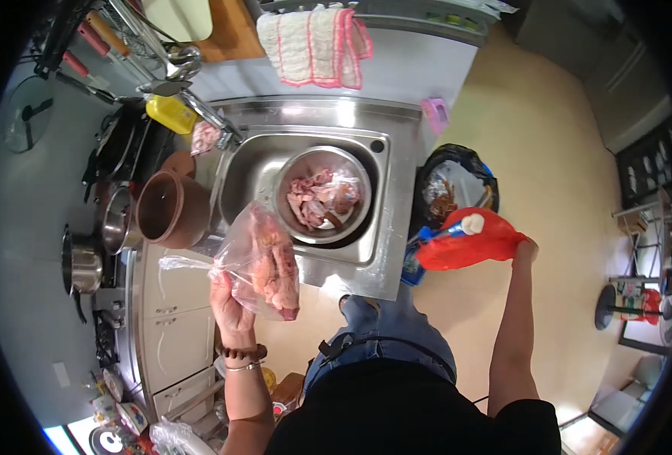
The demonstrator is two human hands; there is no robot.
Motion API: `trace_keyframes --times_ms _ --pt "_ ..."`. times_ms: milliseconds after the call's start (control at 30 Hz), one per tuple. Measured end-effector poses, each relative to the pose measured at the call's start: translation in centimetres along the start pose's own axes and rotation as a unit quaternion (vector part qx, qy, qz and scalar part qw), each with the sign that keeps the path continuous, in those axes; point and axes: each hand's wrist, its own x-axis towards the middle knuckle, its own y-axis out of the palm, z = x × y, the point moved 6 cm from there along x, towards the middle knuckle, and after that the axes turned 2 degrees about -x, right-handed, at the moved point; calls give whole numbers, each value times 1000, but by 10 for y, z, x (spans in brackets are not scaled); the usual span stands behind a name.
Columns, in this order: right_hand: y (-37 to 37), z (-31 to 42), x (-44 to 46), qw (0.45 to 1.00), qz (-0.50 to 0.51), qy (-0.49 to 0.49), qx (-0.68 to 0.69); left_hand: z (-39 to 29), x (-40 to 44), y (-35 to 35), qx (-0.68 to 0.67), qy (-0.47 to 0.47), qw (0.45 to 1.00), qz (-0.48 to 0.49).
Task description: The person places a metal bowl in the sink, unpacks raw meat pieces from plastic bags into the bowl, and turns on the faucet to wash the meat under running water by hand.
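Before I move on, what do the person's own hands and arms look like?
The left hand and right hand are gloveless. The left side wears a dark brown beaded bracelet and a thin silvery metal bangle; the right shows a short black fabric sleeve.

Through my feed, I see a blue-grey kitchen wall [36, 265] at far left, cream cabinets [175, 277] beside it, beige floor [533, 98] at right, a metal rack [633, 212] beyond.

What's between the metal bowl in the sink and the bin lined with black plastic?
In the head view, the sink's rim and a steel counter strip lie between bowl and bin.
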Motion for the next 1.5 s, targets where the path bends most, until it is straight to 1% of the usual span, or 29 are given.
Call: trace_keyframes --times_ms 33,67,133,200,267,300,400,433,500,567,600,633,667,733,800,967,1033,1133,1167,1200,1233,1267,1300,1333,1367,1400,1433,1467,1500 --pt "1 -10 13 998 -65 3 -27 2 3 -5 -67 -19 997 17" --pt "-1 -12 19 994 -81 24 -64 0 4 0 -59 -13 998 15" --pt "1 -19 29 990 -88 49 -103 7 7 15 -161 -56 985 22" --pt "6 -37 35 979 -154 95 93 9 11 22 -177 -54 982 22" --pt "23 -36 34 981 -140 100 89 10 13 24 -183 -42 982 19" --pt "33 -37 34 981 -128 120 88 11 15 14 -149 -22 988 -20" --pt "74 -43 28 981 -86 146 92 14 15 29 -130 14 991 -39" --pt "91 -49 28 983 -62 144 95 14 15 24 -90 19 991 -94" --pt "107 -53 39 985 -27 135 99 15 17 37 -58 16 994 -93" --pt "108 -30 25 991 -37 70 111 19 15 50 1 27 993 -114" --pt "113 -34 29 989 -48 68 123 21 15 48 -7 36 997 -67" --pt "107 -7 12 982 -15 70 178 22 20 43 -29 10 997 -73" --pt "103 4 7 988 -6 45 145 25 25 41 -50 -15 995 -80" --pt "95 17 6 994 -1 19 111 31 27 47 -70 -17 996 -52" --pt "94 27 2 980 55 1 191 35 27 49 -73 -13 996 -49" --pt "84 25 11 991 54 -18 120 48 32 64 -107 -54 992 -27" --pt "87 10 23 999 47 27 0 51 33 68 -97 -53 993 -44" --pt "93 13 20 993 99 49 32 54 35 59 -79 -57 995 -38" --pt "102 18 14 973 154 63 160 55 35 70 -53 -46 997 -37" --pt "112 25 4 932 213 78 283 56 34 74 -41 -61 996 -45" --pt "129 19 10 879 337 16 337 58 36 76 -79 -83 993 -11" --pt "133 27 3 853 392 15 345 57 37 90 -24 -66 998 -5" --pt "137 17 2 840 398 72 363 58 41 94 -47 -90 993 53" --pt "132 3 2 873 328 126 337 62 47 80 -45 -83 995 16" --pt "136 -8 4 891 311 120 308 55 47 105 -30 -59 997 49" --pt "152 -41 26 859 377 80 338 52 49 101 -54 -49 996 54" --pt "164 -81 41 871 376 135 287 44 49 104 -44 -33 998 -36" --pt "138 -87 25 921 282 193 189 36 56 95 -145 -60 980 124" --pt "130 -89 9 920 301 189 166 22 56 84 -87 -28 995 45"
